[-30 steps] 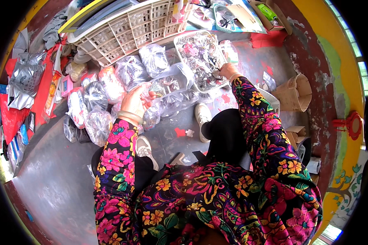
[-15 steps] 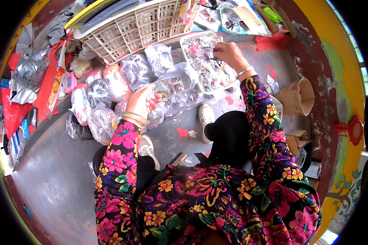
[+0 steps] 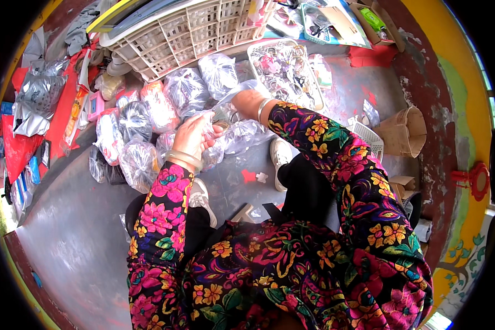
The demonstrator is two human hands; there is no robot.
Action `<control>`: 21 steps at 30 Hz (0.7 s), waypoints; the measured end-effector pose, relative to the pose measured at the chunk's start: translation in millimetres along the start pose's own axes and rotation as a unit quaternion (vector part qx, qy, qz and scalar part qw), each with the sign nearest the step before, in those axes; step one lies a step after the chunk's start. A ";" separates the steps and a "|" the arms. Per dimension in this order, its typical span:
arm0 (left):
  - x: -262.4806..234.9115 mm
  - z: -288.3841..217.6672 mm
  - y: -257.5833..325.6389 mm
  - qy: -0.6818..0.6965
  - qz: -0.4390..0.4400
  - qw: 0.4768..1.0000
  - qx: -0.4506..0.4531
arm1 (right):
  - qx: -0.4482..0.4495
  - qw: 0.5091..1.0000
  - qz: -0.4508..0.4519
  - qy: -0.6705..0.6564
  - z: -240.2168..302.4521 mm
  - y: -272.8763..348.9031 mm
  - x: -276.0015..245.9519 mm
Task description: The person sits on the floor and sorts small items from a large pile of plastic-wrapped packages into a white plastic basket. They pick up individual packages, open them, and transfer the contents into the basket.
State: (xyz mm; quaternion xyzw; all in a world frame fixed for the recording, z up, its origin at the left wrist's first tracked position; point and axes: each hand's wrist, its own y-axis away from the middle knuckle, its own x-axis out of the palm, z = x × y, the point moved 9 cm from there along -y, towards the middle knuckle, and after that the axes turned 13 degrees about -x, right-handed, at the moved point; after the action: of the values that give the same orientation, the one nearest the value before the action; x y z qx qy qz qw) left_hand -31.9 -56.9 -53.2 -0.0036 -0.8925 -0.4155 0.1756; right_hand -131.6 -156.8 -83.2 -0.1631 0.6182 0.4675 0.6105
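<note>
Left hand (image 3: 195,135) pinches the rim of a clear plastic bag (image 3: 234,129), apparently holding its mouth open. Right hand (image 3: 246,103) is plunged inside it, fingers hidden, grip cannot be told. Beyond: filled bags (image 3: 184,91), trinket tray (image 3: 283,69), cream crate (image 3: 198,27).

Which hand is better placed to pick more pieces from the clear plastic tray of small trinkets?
Right. The right hand lies just beside the clear plastic tray, while the left hand is farther away, gripping the clear plastic bag.
</note>
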 end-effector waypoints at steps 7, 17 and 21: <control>-4.3 -0.7 -4.0 0.011 0.005 1.000 0.005 | -0.020 0.986 -0.142 -0.081 -38.7 24.4 -37.0; 8.9 -5.1 -5.3 0.045 0.013 0.999 -0.009 | 0.164 0.976 -0.141 0.030 -182.6 126.6 7.3; 1.6 -4.6 -1.0 0.055 0.007 0.998 0.002 | 0.284 0.896 -0.177 -0.291 -186.6 130.1 41.7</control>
State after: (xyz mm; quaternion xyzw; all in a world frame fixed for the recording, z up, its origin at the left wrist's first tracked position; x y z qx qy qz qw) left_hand -32.1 -61.2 -50.7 0.0137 -0.8822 -0.4119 0.2276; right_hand -352.8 -220.2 -105.8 0.0542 0.4799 0.1825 0.8564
